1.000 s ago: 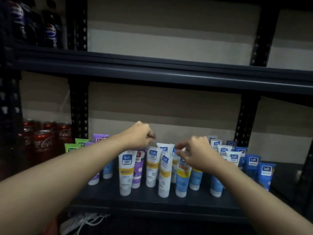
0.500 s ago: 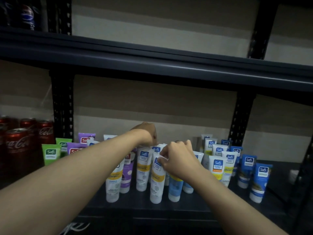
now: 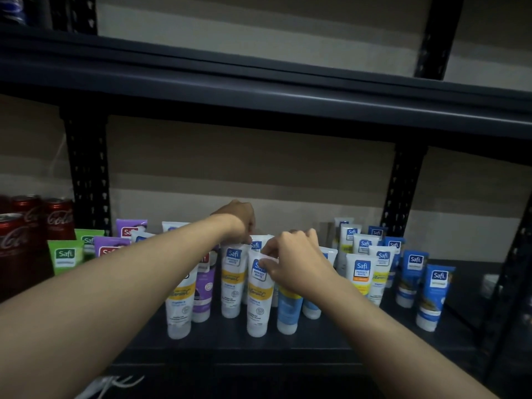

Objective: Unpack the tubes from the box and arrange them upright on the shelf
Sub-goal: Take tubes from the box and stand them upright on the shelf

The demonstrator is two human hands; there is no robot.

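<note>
Several Safi tubes stand upright, caps down, on the dark shelf [image 3: 316, 345]. My right hand [image 3: 293, 260] pinches the top edge of a white and yellow tube [image 3: 259, 300] in the front row. My left hand [image 3: 240, 218] reaches over the middle tubes, its fingers curled down onto the top of another white and yellow tube [image 3: 233, 283] behind; the grip itself is hidden. Green tubes [image 3: 64, 256] and purple tubes [image 3: 129, 230] stand at the left, blue tubes [image 3: 434, 298] at the right. No box is in view.
Red cola cans [image 3: 17, 240] stand at the far left on the same level. Black perforated uprights [image 3: 86, 180] rise behind the tubes at left and right. Another shelf board [image 3: 259, 90] runs overhead. White cord lies on the floor below at the left.
The view has shifted slightly right. My right hand has settled on the top of the front white and yellow tube, and my left hand has dropped a little onto the tubes behind.
</note>
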